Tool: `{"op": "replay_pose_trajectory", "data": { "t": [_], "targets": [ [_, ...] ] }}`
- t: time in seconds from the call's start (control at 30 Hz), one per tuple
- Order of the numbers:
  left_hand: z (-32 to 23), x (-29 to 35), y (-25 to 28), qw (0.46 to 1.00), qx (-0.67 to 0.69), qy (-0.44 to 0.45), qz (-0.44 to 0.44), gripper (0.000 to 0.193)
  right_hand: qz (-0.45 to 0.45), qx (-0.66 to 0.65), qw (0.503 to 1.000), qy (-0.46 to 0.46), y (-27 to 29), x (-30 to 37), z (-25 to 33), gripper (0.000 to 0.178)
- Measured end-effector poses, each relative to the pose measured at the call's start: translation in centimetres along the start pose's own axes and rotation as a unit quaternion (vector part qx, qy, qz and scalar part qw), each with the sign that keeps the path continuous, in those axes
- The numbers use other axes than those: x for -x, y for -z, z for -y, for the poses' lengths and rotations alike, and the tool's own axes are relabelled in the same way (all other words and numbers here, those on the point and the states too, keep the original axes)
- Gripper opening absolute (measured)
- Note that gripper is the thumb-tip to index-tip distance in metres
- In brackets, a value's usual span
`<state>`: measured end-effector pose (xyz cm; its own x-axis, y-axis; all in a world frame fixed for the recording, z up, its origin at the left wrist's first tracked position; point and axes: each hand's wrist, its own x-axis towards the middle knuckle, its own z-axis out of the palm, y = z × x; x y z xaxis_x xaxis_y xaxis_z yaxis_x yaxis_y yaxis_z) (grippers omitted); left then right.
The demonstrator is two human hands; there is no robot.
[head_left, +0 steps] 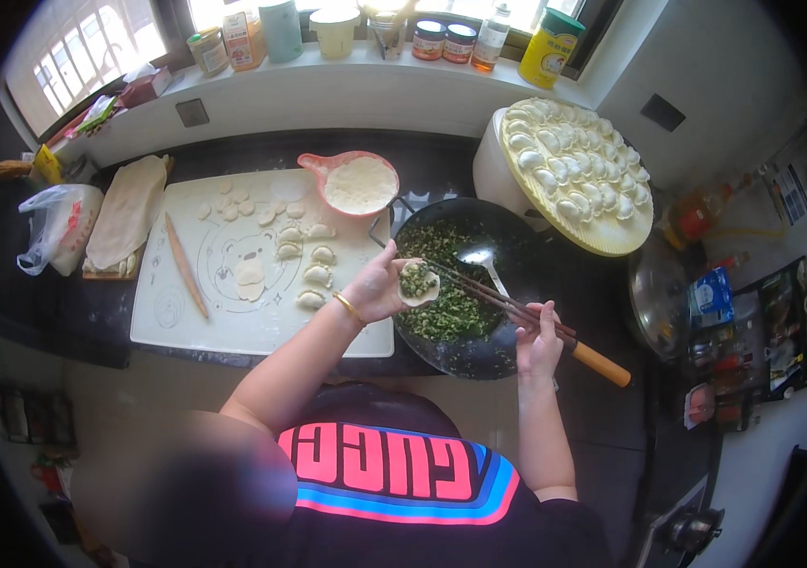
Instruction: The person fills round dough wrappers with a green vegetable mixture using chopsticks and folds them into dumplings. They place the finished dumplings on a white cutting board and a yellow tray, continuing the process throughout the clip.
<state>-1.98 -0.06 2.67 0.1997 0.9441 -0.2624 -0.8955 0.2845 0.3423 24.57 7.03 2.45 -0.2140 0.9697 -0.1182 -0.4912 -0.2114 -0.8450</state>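
On the fingers of my left hand [377, 286] lies a round dumpling wrapper [431, 290] with a mound of green filling [416, 279] at its centre. That hand is held over the left rim of a black wok [522, 232]. My right hand [538, 346] grips a pair of long dark chopsticks [493, 295], their tips pointing left to the filling on the wrapper. Chopped green filling [451, 317] spreads across the wok's left side, and a metal spoon [487, 262] rests in the wok. Beside my left wrist, several folded dumplings [318, 275] sit on a white mat [261, 336].
A rolling pin [185, 265] and small dough rounds [230, 204] lie on the mat. Behind it stands a pink flour bowl [351, 210]. Many dumplings cover a round yellow tray [602, 239] at the back right. The wok's wooden handle [600, 363] points front right.
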Motion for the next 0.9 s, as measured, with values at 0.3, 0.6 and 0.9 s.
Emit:
{"op": "replay_pose_trajectory", "data": {
  "t": [0.3,0.6,0.9],
  "targets": [
    [0.2,-0.2,0.0,1.0,-0.022,0.013,-0.009,0.068,-0.036,0.048,0.991,0.121,0.9,-0.7,0.0,0.026],
    [0.3,-0.4,0.8,0.999,-0.019,0.036,0.025,0.067,-0.008,0.009,1.0,-0.026,1.0,-1.1,-0.6,0.028],
    [0.5,-0.1,0.4,0.998,-0.031,0.044,0.013,0.065,0.062,0.042,0.997,0.015,-1.1,-0.3,0.7,0.027]
  ]
}}
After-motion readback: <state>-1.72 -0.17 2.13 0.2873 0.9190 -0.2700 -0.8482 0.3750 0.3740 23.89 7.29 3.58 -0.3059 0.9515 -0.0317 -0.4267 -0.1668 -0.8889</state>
